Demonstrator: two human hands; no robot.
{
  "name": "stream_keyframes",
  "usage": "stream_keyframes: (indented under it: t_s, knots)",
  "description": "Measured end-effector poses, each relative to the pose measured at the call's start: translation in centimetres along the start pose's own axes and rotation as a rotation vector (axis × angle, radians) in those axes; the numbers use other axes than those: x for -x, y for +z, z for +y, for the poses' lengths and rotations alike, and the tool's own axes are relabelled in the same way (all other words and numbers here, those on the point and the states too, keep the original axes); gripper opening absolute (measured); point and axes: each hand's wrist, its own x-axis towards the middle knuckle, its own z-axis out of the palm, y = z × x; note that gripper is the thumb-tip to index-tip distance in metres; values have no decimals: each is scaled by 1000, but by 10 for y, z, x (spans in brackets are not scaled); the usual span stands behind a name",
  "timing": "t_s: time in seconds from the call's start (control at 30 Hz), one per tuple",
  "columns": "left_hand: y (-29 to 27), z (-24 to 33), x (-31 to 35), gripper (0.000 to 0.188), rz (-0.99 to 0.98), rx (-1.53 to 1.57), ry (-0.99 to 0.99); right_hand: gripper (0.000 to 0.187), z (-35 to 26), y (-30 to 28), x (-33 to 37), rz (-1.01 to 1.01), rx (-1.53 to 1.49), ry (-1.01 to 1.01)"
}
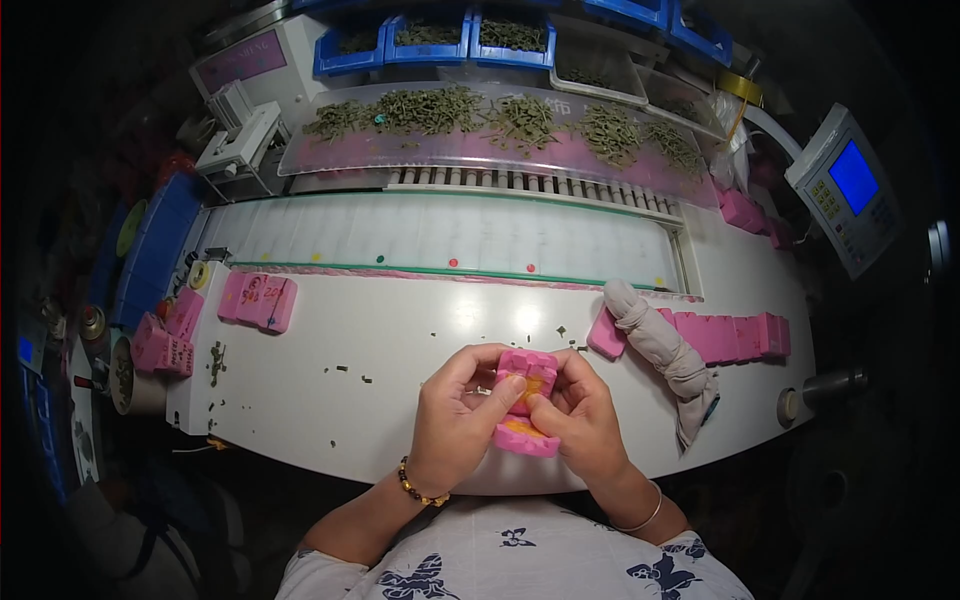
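This looks like a small workshop or factory station. Blue bins (512,57) line the back, and a see-through tray (345,155) carries heaps of small greenish pieces (430,108), sorted in bulk. Behind the white bench (300,400) runs a row of metal rollers (500,182), like a conveyor. A control box (825,195) with keypad and blue screen, and similar pink blocks (710,335) in groups, also suggest production work.

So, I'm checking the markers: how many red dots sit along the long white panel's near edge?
2: the left red dot, next right of the green dot, and the right red dot, farther along. None looks hidden.
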Motion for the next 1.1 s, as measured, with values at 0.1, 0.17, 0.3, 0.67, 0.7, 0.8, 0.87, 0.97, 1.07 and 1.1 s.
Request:
stream_keyframes:
  t_s: [0.1,0.17,0.3,0.67,0.7,0.8,0.87,0.97,1.07,1.1]
  knots:
    - [-3,1,-3,27,-33,-22,10,21,-1,-1,0,-12,1,10]
    - [-5,2,-4,27,-63,-32,6,22,-1,-3,0,-23,-5,25]
    - [-5,0,-4,26,-64,-23,19,23,-6,-7,-3,-96,-32,50]
    - [-3,4,-3,34,-92,41,13,22,-6,-7,-3,-59,-46,-7]
    - [-3,5,-3,37,-110,75,4,22,-6,-5,-4,-20,-41,-14]
    - [-3,7,-2,43,-125,111,-28,22,-6,-5,-3,-16,-64,-16]
    - [-3,8,-2,46,-122,115,-51,22,-5,-5,-3,-27,-63,-22]
    - [-3,9,-2,46,-116,107,-60,23,-6,-6,-4,-38,-59,-23]
    - [-3,9,-2,45,-111,105,-55,24,-6,-6,-4,-46,-62,-16]
    - [-3,8,-2,44,-112,96,-39,24,-6,-7,-4,-52,-69,-14]
